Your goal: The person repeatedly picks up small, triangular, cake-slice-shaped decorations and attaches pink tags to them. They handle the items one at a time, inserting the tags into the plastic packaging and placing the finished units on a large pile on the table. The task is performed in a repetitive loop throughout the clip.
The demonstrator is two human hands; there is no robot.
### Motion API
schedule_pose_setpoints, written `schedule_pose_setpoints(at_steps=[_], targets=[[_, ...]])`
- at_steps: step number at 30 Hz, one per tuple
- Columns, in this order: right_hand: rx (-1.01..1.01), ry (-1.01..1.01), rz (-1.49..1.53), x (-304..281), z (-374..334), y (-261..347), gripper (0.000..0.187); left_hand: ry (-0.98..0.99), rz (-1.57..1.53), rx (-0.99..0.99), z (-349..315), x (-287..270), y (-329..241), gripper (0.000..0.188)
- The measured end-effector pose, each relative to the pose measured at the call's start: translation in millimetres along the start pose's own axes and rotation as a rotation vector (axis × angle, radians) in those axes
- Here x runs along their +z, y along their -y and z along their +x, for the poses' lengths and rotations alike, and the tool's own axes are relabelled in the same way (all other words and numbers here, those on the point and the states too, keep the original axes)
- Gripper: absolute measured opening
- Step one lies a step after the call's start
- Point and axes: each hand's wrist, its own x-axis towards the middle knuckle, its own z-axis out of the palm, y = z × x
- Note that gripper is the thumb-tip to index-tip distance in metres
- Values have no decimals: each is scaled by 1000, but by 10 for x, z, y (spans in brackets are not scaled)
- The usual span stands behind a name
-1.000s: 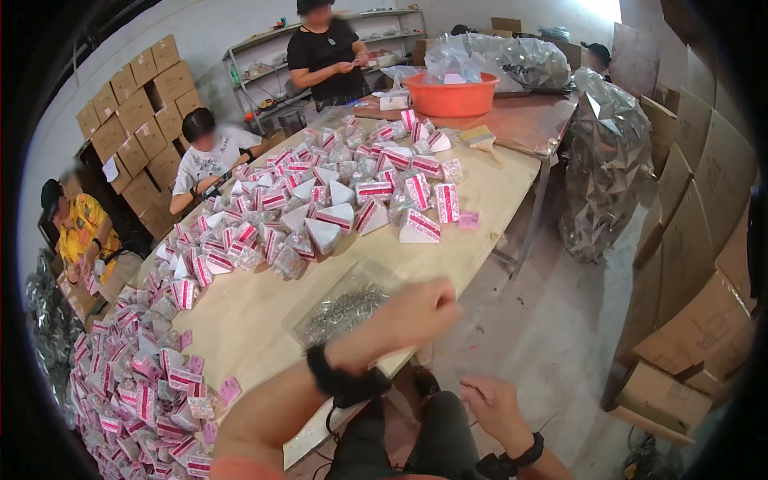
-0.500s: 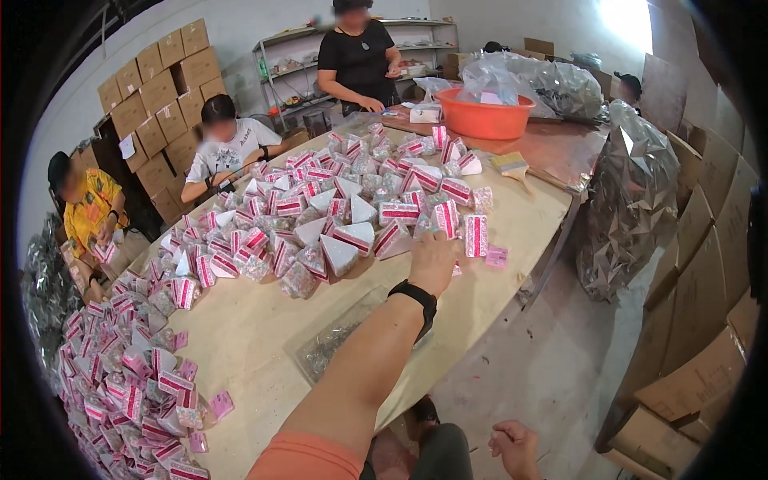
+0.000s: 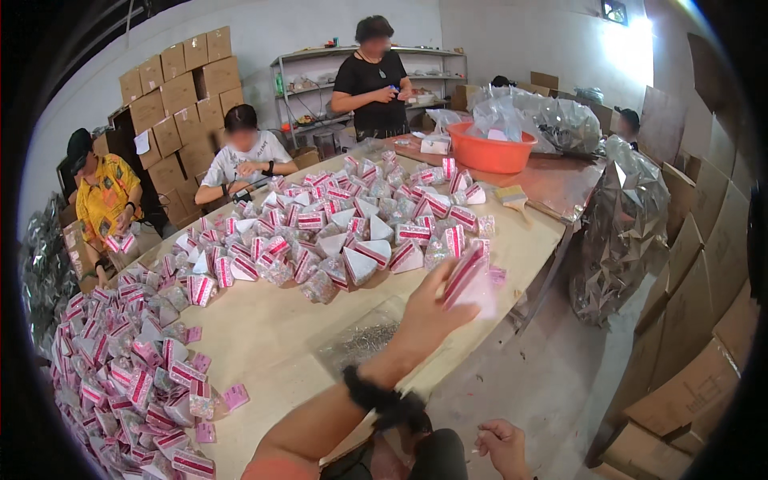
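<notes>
My left hand [image 3: 432, 316] grips a pink-and-white wedge-shaped pack [image 3: 470, 280], blurred by motion, above the right part of the table [image 3: 276, 336]. A black band is on that wrist. Just beyond the hand spreads a big pile of similar wedge-shaped packs [image 3: 364, 232], with clear bags of pale bits among them. Below my left forearm a shallow clear tray [image 3: 340, 340] holds many small metal pieces. Low at the right, off the table's edge, my right hand [image 3: 504, 448] has its fingers curled in a pinch; what they hold, if anything, is too small to name.
More wedge packs with pink cards [image 3: 152, 376] crowd the table's left side. A flat brush [image 3: 512, 196] lies near the right edge. Beyond are an orange basin [image 3: 492, 152] and silvery plastic sacks [image 3: 624, 232]. Cardboard boxes [image 3: 680, 320] line the right. Several people work around the table.
My left hand has lifted a wedge-shaped pack off the right end of the pile and drawn it nearer. My right hand has shifted only slightly. The whole view has tilted up a little.
</notes>
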Motion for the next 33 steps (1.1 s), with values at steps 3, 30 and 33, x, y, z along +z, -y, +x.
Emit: schedule_pose_setpoints(at_steps=[3, 30, 33], targets=[[34, 55, 49, 89, -111, 16, 20, -42, -478, -234, -746, -297, -241, 55], [40, 418, -122, 1239, -361, 262, 17, -315, -1442, -375, -2756, -1524, -100, 45], [-83, 445, -48, 1394, -415, 519, 17, -101, -1428, -115, -2735, -1510, -131, 44]])
